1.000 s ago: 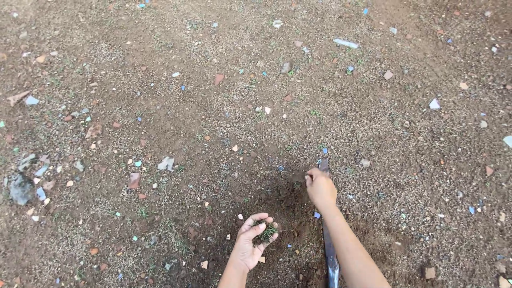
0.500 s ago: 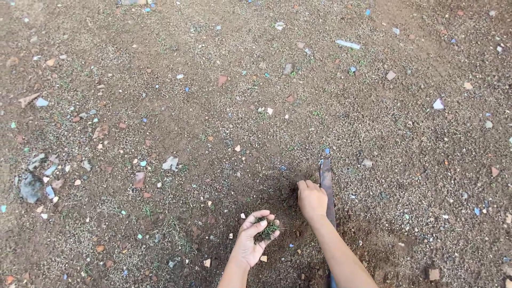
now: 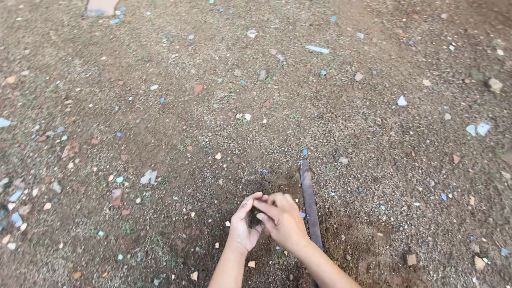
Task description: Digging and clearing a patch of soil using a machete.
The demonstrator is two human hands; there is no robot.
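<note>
Most of the head view was bare brown ground [image 3: 373, 133], gravelly, strewn with small shards of blue, white and terracotta, with a patch of darker, loosened soil [image 3: 277, 186] just ahead of the hands. Long flat metal blade [image 3: 309, 205] lay on the soil, pointing away from the person, immediately right of the right hand and not gripped by either hand. Change noted against the frames a second and half a second earlier: right hand [image 3: 282, 221] had left the blade and the dark patch and crossed over to the left hand [image 3: 242, 226]; the two now touched. Left hand stayed palm-up, fingers curled part-way around a small tuft of grass [image 3: 254, 217], only a dark-green scrap of which showed between the hands. Right fingertips were pinched narrow directly over that tuft; whether they actually held any of it could not be told. Judgement: the digging had paused, and the work had moved to the plucked grass in the left palm.
</note>
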